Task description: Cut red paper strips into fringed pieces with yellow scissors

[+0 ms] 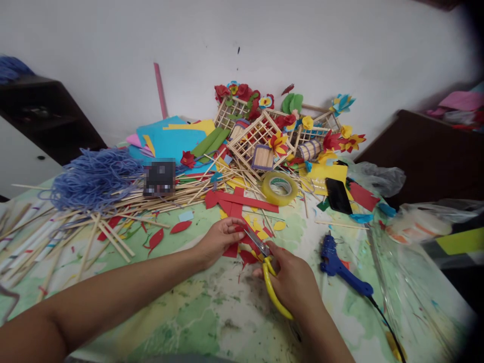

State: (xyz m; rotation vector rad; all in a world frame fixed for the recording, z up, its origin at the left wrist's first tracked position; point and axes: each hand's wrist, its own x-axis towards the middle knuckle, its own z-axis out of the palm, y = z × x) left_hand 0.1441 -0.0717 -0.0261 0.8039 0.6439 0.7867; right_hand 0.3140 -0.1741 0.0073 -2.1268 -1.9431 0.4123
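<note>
My right hand (293, 275) is wrapped round the yellow handles of a pair of scissors (273, 292), whose metal blades point up and left. My left hand (219, 239) is closed in a pinch on a small piece of red paper (239, 228), mostly hidden by the fingers. The blade tips come right up to the left fingertips. Beneath and behind both hands lie red paper strips (251, 201) and yellow paper scraps (279, 225). Left of my left hand, cut red leaf shapes (180, 227) rest on the patterned tablecloth (181, 322).
A blue glue gun (342, 267) with a cord lies at the right. Behind are a tape roll (280, 188), a black phone (338, 195) and stick frames (260, 138) with paper flowers. To the left sit blue yarn (94, 179) and many thin sticks (189, 189).
</note>
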